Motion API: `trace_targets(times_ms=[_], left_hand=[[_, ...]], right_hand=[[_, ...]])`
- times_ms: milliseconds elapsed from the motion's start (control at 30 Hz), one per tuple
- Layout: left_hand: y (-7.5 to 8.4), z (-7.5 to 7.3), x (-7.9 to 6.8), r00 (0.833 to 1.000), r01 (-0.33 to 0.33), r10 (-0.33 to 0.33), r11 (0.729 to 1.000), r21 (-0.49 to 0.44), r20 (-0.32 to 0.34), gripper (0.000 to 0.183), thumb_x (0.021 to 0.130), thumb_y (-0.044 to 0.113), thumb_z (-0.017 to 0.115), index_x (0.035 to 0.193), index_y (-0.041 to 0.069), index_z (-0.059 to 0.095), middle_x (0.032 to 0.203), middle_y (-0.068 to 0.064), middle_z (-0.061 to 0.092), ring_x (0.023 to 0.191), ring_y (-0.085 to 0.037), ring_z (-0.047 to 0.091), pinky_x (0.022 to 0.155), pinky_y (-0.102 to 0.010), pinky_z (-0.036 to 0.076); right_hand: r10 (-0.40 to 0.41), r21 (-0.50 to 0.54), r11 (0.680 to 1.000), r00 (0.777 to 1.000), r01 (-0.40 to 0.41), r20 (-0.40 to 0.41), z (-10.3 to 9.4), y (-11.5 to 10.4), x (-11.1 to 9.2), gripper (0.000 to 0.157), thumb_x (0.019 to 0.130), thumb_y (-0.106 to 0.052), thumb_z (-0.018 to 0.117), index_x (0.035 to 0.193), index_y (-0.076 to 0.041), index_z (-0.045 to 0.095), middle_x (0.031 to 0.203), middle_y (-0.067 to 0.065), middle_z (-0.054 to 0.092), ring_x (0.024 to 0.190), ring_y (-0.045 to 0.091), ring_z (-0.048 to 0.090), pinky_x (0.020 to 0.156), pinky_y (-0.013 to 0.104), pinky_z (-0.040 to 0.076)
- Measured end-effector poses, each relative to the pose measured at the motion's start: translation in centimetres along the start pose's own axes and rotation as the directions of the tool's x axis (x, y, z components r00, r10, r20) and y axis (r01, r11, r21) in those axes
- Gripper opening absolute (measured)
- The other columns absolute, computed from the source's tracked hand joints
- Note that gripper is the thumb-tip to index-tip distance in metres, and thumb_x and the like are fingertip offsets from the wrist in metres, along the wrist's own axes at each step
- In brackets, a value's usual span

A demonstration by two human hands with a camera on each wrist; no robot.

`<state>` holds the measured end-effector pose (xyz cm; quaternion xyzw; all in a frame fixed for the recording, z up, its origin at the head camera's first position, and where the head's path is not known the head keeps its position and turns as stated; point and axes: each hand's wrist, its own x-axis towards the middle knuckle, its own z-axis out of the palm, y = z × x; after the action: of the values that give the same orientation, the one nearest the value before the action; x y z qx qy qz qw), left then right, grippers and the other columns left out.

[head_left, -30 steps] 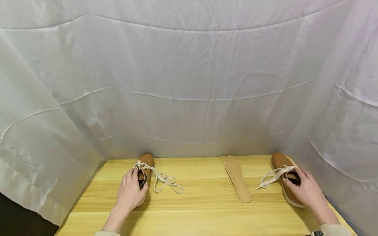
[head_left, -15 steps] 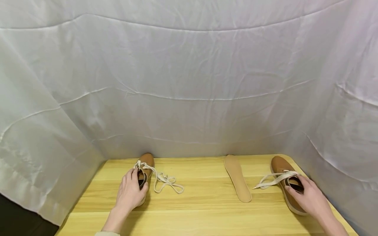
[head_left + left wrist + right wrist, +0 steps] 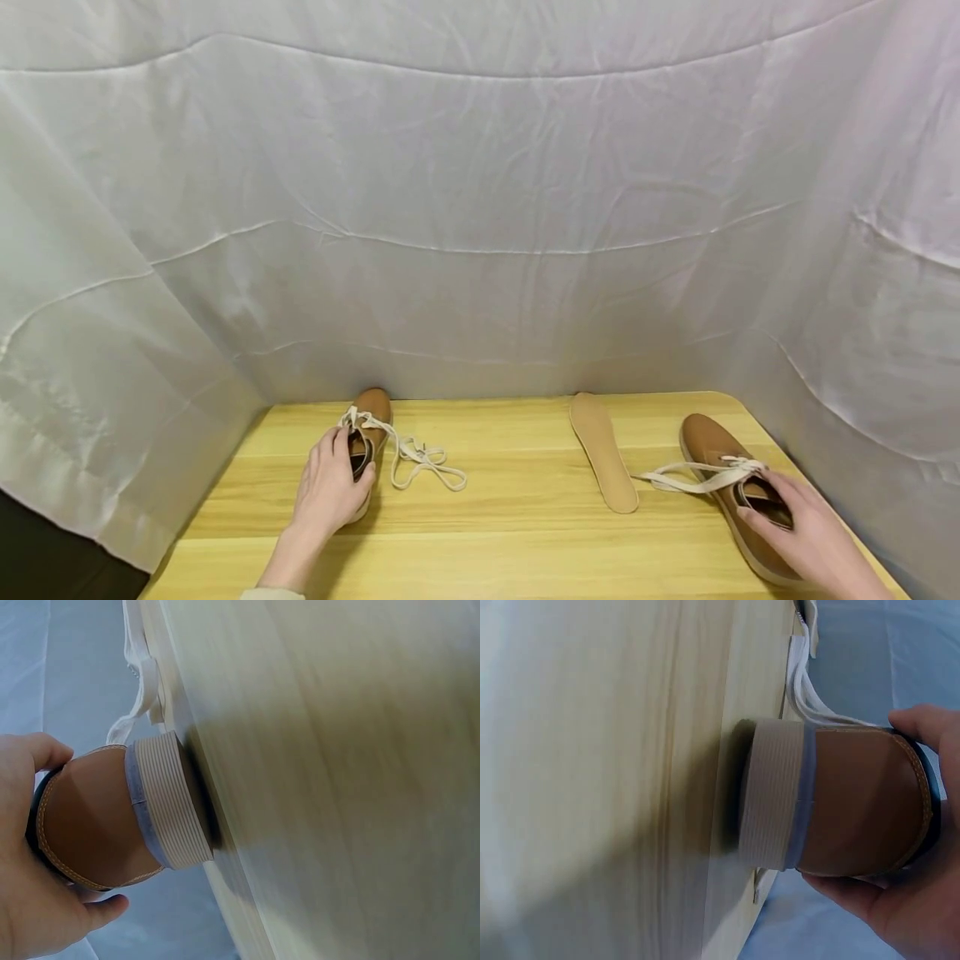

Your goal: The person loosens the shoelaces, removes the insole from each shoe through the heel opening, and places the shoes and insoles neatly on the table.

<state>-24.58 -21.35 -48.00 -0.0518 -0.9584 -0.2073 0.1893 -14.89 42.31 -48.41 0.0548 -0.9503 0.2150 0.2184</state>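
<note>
At the left of the head view, my left hand (image 3: pixel 330 479) grips a brown lace-up shoe (image 3: pixel 377 406) by the collar, thumb and fingers on opposite sides. The left wrist view shows that shoe's heel (image 3: pixel 97 817) and ribbed pale sole. Over at the right, my right hand (image 3: pixel 821 529) holds the matching shoe (image 3: pixel 705 437) around its opening, toe pointing away from me. Its heel (image 3: pixel 855 802) fills the right wrist view, with a dark shadow along the sole. The right shoe's white lace (image 3: pixel 686 479) trails left toward a tan insole (image 3: pixel 602 454) lying on the table.
The left shoe's loose lace (image 3: pixel 427 471) lies in loops on the wooden table (image 3: pixel 480 550). Grey fabric (image 3: pixel 480 208) hangs behind the table and along both sides. The right shoe is near the table's right edge.
My right hand has brought the right shoe toward me and slightly right, its lace trailing along and now reaching the insole. The left hand, left shoe and insole have stayed in place.
</note>
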Motion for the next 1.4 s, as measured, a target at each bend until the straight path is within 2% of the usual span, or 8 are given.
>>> trace_targets(times_ms=[100,300,367,467,600,700,1200,1400], left_hand=[[0.0,-0.1,0.0,1.000,0.005,-0.005,1.000,-0.006,0.010,0.078,0.095,0.028,0.068,0.150,-0.014,0.034,0.153,-0.037,0.035,0.138,-0.055,0.039,0.114,-0.067,0.035],[0.2,-0.3,-0.1,0.999,0.025,-0.024,1.000,-0.019,0.027,0.080,0.096,0.027,0.069,0.153,-0.013,0.030,0.157,-0.036,0.031,0.141,-0.055,0.035,0.115,-0.067,0.033],[0.3,-0.3,-0.1,1.000,0.021,-0.020,1.000,-0.020,0.023,0.079,0.096,0.025,0.069,0.154,-0.013,0.030,0.157,-0.035,0.030,0.141,-0.054,0.034,0.116,-0.067,0.033],[0.6,-0.3,-0.1,1.000,0.002,-0.002,1.000,-0.018,0.003,0.078,0.095,0.023,0.069,0.153,-0.012,0.032,0.157,-0.034,0.030,0.142,-0.054,0.034,0.115,-0.067,0.033],[1.2,-0.4,-0.1,0.998,-0.038,0.037,0.999,-0.016,-0.045,0.076,0.092,0.019,0.072,0.151,-0.012,0.035,0.156,-0.033,0.033,0.141,-0.052,0.035,0.115,-0.066,0.034],[1.8,-0.3,-0.2,0.994,-0.073,0.071,0.997,-0.023,-0.077,0.076,0.090,0.017,0.075,0.150,-0.012,0.037,0.154,-0.033,0.036,0.140,-0.051,0.037,0.115,-0.065,0.036],[10.3,0.9,-0.2,0.984,-0.176,0.152,0.927,-0.332,-0.097,0.079,0.093,0.017,0.076,0.158,0.001,0.035,0.161,-0.018,0.036,0.148,-0.037,0.035,0.121,-0.057,0.033],[14.6,1.7,-0.6,0.977,-0.213,0.192,0.883,-0.417,-0.091,0.078,0.094,0.019,0.073,0.160,0.005,0.033,0.163,-0.014,0.035,0.150,-0.033,0.033,0.122,-0.054,0.030]], right_hand=[[-0.010,-0.001,1.000,1.000,0.010,0.028,-0.5,0.0,-0.6,0.069,0.089,-0.025,0.083,0.138,0.013,0.053,0.133,0.038,0.055,0.119,0.054,0.049,0.104,0.005,0.013],[0.081,-0.060,0.996,0.969,-0.068,0.235,-2.3,0.3,-1.0,0.072,0.093,-0.036,0.078,0.144,0.007,0.050,0.137,0.035,0.051,0.121,0.054,0.051,0.084,0.055,0.050],[0.075,-0.072,0.996,0.966,-0.059,0.247,-2.6,0.6,-1.3,0.071,0.092,-0.037,0.079,0.143,0.005,0.052,0.137,0.032,0.053,0.117,0.051,0.053,0.079,0.044,0.053],[0.024,-0.037,0.999,0.976,-0.017,0.216,-2.8,1.7,-1.9,0.064,0.090,-0.031,0.082,0.140,0.001,0.057,0.137,0.027,0.055,0.124,0.009,0.051,0.076,0.018,0.044],[-0.076,0.052,0.996,0.986,0.069,0.149,-2.6,3.4,-2.9,0.056,0.085,-0.020,0.085,0.136,-0.010,0.064,0.138,-0.014,0.053,0.110,-0.032,0.020,0.084,0.001,0.022],[-0.186,0.114,0.978,0.975,0.173,0.118,-2.6,4.7,-3.3,0.061,0.080,-0.010,0.086,0.136,-0.017,0.065,0.131,-0.038,0.042,0.115,-0.031,0.023,0.086,0.000,0.017],[-0.546,0.314,0.819,0.822,0.481,0.163,-4.0,7.7,-3.2,0.080,0.067,0.016,0.078,0.142,-0.002,0.058,0.154,-0.025,0.043,0.138,-0.018,0.028,0.096,0.004,0.025],[-0.681,0.416,0.702,0.715,0.578,0.155,-4.4,7.7,-2.6,0.085,0.059,0.015,0.082,0.140,0.010,0.054,0.159,-0.011,0.043,0.147,-0.006,0.029,0.101,0.008,0.026]])
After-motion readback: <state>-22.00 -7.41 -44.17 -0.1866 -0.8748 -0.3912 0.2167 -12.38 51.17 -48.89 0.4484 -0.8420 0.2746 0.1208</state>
